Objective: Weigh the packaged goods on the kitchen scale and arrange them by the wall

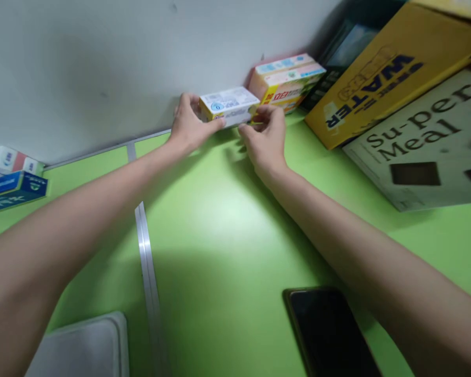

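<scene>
The left hand, right of the metal strip at its far end, was closed around the left end of a small white box: the fingers curled behind that end and the thumb lay along the near face. The right hand, further right of the strip, had bent fingers at the box's other end, its thumb low by the near side, the gap about as wide as the carton's end; together the hands grasped it.

The box lay right of the strip's far end, close to the wall. Its long axis ran crosswise, roughly parallel to the wall, a printed broad face upward and a yellow-edged end toward the left. Whether its underside met the table could not be told.

It was a crisp cardboard block with fine print and a round blue mark. The table had a smooth, glossy green top, the strip set in it as a bright band. Well right of the strip stood a pink-and-yellow pack and a large yellow carton; a flat black phone lay right of its near end, and a dark blue box left of it.
</scene>
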`<state>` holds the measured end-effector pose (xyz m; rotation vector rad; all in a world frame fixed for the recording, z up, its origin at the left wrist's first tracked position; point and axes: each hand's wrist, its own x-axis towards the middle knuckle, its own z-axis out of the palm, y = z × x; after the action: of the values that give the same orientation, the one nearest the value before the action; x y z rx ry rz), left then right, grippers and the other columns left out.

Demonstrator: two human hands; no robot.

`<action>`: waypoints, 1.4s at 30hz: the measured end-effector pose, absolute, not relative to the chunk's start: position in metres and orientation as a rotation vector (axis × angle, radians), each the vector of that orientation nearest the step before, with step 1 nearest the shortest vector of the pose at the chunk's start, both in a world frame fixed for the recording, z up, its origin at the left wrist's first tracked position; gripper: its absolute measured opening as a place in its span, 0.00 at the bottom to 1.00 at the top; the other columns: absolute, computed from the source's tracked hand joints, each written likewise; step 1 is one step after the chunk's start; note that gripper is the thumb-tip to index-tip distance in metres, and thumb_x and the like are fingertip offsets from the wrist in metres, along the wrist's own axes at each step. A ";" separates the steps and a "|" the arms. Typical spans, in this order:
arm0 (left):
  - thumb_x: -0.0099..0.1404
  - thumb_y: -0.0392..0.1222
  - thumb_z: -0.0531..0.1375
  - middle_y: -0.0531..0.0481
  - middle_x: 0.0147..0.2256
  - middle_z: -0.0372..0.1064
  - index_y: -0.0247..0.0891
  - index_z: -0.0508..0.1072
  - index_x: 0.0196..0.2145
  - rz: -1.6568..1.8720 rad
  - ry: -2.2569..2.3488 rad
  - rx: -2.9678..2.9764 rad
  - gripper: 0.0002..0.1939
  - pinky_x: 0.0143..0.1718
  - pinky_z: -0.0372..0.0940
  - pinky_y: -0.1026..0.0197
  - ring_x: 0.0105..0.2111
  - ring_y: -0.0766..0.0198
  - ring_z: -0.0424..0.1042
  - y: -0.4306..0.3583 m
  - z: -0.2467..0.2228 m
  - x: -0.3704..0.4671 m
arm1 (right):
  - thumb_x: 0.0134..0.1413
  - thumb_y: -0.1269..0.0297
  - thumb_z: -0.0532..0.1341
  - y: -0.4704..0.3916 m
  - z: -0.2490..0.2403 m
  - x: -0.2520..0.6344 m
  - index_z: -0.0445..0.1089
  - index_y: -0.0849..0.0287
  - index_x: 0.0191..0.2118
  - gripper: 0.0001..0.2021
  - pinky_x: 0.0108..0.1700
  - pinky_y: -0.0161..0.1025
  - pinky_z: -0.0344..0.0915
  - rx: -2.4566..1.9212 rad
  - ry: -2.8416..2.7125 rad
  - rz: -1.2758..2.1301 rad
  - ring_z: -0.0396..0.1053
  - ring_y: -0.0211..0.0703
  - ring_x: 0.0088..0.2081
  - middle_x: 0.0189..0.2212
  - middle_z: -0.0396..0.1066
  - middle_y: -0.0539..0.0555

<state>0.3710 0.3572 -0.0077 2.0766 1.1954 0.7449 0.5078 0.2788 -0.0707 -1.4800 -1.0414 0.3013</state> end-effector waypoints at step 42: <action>0.57 0.50 0.63 0.41 0.50 0.68 0.39 0.66 0.52 0.480 0.959 1.920 0.27 0.53 0.63 0.45 0.51 0.50 0.66 0.127 0.027 -0.039 | 0.54 0.49 0.61 0.083 0.039 0.227 0.65 0.51 0.48 0.19 0.45 0.47 0.73 -1.531 -1.835 1.242 0.71 0.54 0.48 0.48 0.71 0.58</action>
<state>-0.0385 0.1272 0.0270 1.9205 0.9595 0.4801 0.2268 0.0827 0.0393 -1.5315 -1.8348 1.2416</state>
